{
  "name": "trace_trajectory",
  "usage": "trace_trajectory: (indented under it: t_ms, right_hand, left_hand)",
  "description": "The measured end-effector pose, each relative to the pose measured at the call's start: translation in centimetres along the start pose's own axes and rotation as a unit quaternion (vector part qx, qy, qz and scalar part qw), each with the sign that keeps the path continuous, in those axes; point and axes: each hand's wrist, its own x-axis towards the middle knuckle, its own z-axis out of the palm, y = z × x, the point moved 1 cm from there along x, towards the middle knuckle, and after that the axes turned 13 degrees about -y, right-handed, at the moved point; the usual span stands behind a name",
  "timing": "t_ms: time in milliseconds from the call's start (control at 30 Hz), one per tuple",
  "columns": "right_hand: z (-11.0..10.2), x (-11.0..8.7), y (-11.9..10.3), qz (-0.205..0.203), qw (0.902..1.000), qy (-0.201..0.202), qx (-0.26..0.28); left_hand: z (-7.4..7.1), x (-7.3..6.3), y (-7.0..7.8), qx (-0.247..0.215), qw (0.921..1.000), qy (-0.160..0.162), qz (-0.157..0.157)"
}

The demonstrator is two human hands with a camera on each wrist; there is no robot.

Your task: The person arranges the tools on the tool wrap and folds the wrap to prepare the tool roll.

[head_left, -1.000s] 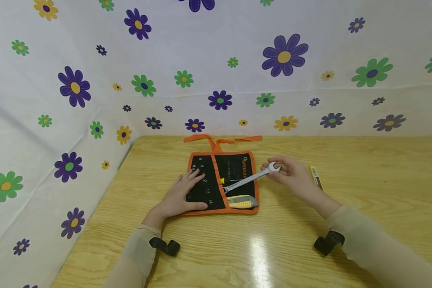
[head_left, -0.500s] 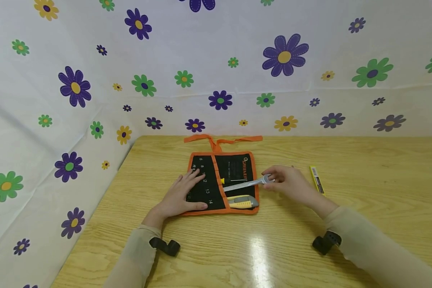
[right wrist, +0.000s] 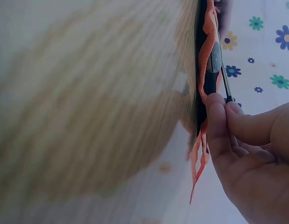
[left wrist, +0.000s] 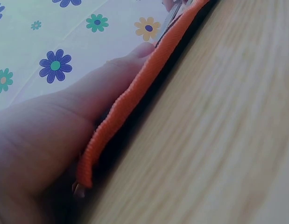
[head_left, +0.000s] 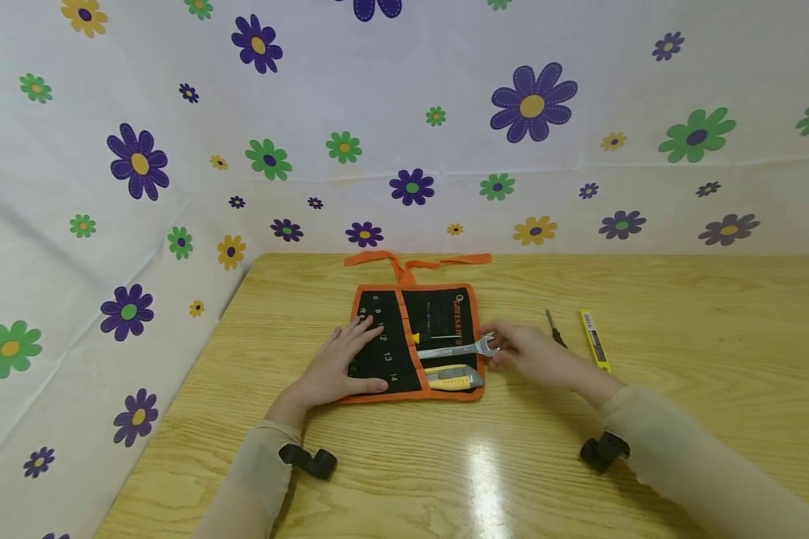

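Observation:
A black tool pouch with orange edging lies unfolded on the table. My left hand rests spread on its numbered left pocket panel; in the left wrist view the thumb lies along the orange edge. Between thumb and fingers, my right hand pinches the outer end of a silver combination wrench, also seen edge-on in the right wrist view. The wrench's other end is hidden inside the pocket. Below it sits a yellow and grey utility knife, and above it a yellow-tipped thin shaft.
A thin dark tool lies on the wooden table, partly behind my right hand. Beside it is a narrow yellow labelled pack. Orange ties extend behind the pouch, and a flowered cloth hangs at the back.
My right hand has moved left and down, pushing the wrench further into the pocket and laying it flatter. The thin dark tool has come into view. My left hand has stayed put.

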Motion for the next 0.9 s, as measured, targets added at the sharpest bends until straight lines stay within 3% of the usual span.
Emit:
trace_trajectory:
  t_ms: [167, 533, 900]
  right_hand:
    - [0.1, 0.5, -0.7, 0.004, 1.0000, 0.006, -0.004]
    - [0.9, 2.7, -2.8, 0.039, 0.9928, -0.021, -0.112]
    - [1.2, 3.7, -3.0, 0.049, 0.9891, -0.021, -0.137]
  left_hand:
    - [0.1, -0.1, -0.1, 0.001, 1.0000, 0.001, 0.000]
    - [0.0, -0.1, 0.0, -0.003, 1.0000, 0.003, 0.005]
    - [0.0, 0.0, -0.2, -0.008, 0.9999, 0.004, 0.008]
